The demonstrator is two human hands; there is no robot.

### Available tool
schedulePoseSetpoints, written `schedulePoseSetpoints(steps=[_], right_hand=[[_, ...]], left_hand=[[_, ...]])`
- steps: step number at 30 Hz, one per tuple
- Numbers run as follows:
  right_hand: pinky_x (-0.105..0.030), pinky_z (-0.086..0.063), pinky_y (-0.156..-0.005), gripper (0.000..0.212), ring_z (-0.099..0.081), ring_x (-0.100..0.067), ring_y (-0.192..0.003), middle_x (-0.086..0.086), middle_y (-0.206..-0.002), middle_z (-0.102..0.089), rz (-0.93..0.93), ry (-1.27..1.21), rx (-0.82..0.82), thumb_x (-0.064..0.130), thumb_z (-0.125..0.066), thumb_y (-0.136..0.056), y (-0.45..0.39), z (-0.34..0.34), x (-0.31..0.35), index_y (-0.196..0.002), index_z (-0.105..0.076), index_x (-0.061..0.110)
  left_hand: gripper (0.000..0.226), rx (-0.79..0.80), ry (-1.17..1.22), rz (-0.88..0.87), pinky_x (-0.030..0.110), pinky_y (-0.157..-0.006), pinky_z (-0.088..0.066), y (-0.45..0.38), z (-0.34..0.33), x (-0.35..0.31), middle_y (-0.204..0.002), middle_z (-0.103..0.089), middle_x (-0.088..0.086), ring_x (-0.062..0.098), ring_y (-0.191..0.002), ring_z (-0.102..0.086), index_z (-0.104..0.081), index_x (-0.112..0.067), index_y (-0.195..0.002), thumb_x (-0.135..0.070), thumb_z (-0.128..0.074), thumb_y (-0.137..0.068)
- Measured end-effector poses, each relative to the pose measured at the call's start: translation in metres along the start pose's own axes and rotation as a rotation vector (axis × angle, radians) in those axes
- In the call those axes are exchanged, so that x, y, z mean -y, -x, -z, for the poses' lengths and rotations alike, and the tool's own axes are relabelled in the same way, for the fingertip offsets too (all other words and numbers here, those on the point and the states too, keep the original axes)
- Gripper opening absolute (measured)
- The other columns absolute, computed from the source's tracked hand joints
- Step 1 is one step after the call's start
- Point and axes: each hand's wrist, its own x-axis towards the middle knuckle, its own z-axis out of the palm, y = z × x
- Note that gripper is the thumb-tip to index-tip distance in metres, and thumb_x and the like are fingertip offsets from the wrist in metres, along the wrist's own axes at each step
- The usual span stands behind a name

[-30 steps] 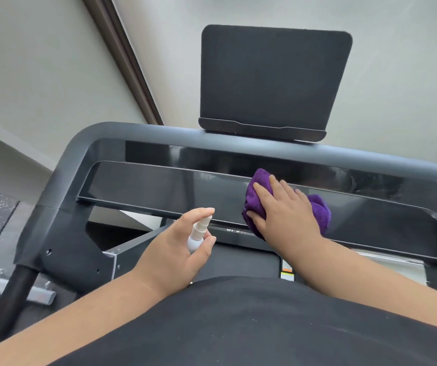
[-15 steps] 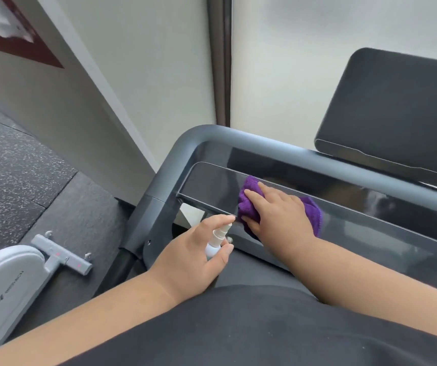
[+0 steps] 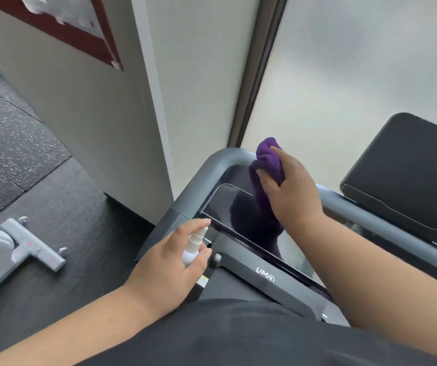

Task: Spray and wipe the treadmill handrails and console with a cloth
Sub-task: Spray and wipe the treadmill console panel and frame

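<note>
Right hand [image 3: 290, 191] clutches purple cloth [image 3: 266, 165] at handrail's [image 3: 207, 170] far-left corner; left hand [image 3: 171, 268] grips spray bottle [image 3: 193, 247] nearer.

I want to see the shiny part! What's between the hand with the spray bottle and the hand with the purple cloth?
In the head view, only the glossy console panel lies between the left hand and right hand.

This is a gym or fitness room. Underfoot lies dark speckled rubber flooring [image 3: 14, 143] laid in big tiles, the kind put under exercise machines. A treadmill [image 3: 185, 196] with a grey handrail frame and a glossy black console [image 3: 228, 204] stands close to a frosted window [image 3: 344, 75], and the white base of another exercise machine [image 3: 14, 249] sits on the floor at the left edge.
</note>
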Motion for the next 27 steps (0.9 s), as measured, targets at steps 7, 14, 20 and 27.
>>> schedulePoseSetpoints(steps=[7, 14, 20, 27], right_hand=[[-0.044, -0.037, -0.107, 0.067, -0.045, -0.033, -0.128, -0.003, -0.150, -0.040, 0.152, 0.624, 0.305, 0.070, -0.042, -0.089, -0.047, -0.032, -0.028, -0.148, -0.030, 0.040], [-0.040, -0.026, -0.115, 0.059, -0.039, -0.027, -0.137, 0.003, -0.155, -0.036, 0.405, 0.560, 0.412, 0.062, -0.042, -0.093, -0.073, -0.074, 0.003, -0.147, -0.036, 0.039], [-0.043, -0.041, -0.104, 0.056, -0.058, -0.027, -0.117, 0.003, -0.135, -0.060, 0.819, 0.398, 0.639, 0.064, -0.047, -0.085, -0.019, -0.112, 0.063, -0.131, -0.060, 0.035], [-0.043, -0.044, -0.100, 0.058, -0.059, -0.027, -0.117, -0.003, -0.134, -0.061, 1.022, 0.289, 0.675, 0.063, -0.061, -0.081, 0.034, -0.129, 0.072, -0.130, -0.061, 0.031]], left_hand=[[0.049, -0.162, 0.078, 0.146, 0.007, -0.070, -0.040, -0.005, 0.009, 0.009, -0.093, -0.062, -0.019, 0.003, -0.083, -0.059, -0.037, -0.061, -0.120, -0.036, -0.061, -0.086], [0.050, -0.294, 0.083, 0.263, 0.000, -0.069, -0.036, -0.003, 0.026, 0.025, -0.099, -0.059, -0.028, -0.004, -0.088, -0.057, -0.036, -0.067, -0.112, -0.032, -0.063, -0.089], [0.051, -0.410, 0.060, 0.319, 0.002, -0.073, -0.038, 0.008, 0.048, 0.036, -0.095, -0.061, -0.027, -0.002, -0.086, -0.059, -0.038, -0.065, -0.113, -0.030, -0.064, -0.087], [0.046, -0.412, 0.080, 0.305, 0.027, -0.081, -0.048, 0.015, 0.049, 0.038, -0.092, -0.064, -0.020, 0.004, -0.088, -0.061, -0.039, -0.064, -0.117, -0.038, -0.062, -0.087]])
